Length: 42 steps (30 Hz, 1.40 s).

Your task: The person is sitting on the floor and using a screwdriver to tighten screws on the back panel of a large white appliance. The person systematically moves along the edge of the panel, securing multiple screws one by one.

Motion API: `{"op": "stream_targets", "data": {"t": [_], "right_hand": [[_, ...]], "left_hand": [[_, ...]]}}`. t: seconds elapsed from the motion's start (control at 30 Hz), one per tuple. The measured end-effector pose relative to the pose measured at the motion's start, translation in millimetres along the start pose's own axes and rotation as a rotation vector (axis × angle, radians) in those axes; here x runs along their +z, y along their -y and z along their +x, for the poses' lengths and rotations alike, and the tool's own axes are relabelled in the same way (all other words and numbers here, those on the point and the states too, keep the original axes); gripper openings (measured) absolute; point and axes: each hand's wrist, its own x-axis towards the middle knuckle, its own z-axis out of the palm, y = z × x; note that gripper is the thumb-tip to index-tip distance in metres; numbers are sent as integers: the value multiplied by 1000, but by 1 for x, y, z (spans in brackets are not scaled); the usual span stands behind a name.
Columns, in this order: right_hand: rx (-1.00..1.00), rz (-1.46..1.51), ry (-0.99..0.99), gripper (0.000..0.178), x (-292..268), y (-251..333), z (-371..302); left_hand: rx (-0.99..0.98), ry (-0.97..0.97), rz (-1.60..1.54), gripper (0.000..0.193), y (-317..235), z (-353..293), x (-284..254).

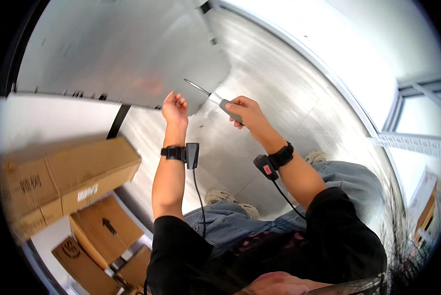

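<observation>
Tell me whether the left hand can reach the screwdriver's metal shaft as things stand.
Probably yes: the shaft looks close to the left hand, with nothing visible between; the right hand grips the handle.

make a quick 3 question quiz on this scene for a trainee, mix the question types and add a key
1. Which hand holds the screwdriver?
2. True or false: the left hand is gripping a cardboard box.
3. Fill the gap: in this view, the screwdriver's tip shows against a large grey ____.

Key:
1. The right hand, with its fingers around the handle.
2. False; the left hand is raised with its fingers loosely curled and holds nothing that shows.
3. Panel.
</observation>
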Motion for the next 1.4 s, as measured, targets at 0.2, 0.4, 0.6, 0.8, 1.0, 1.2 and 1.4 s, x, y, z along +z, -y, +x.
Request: {"op": "stream_targets", "data": {"t": [0.2,0.4,0.6,0.8,1.0,1.2,1.4], "right_hand": [[-113,9,-245,34,-83,49,11],[-286,93,-457,34,-174,88,30],[-174,259,-511,32,-207,107,59],[-121,412,-672,34,-242,77,54],[-135,285,-807,29,-292,63,21],[-175,351,-1002,22,-323,38,-26],[-199,343,-1089,17,-320,18,-39]], "left_hand": [[-222,226,189,14,67,-18,119],[-203,441,679,19,118,-43,240],[-88,404,969,19,149,-27,284],[166,592,1160,22,208,5,315],[617,691,1268,27,261,51,362],[901,667,1365,27,289,53,400],[901,744,1336,16,304,51,405]]}}
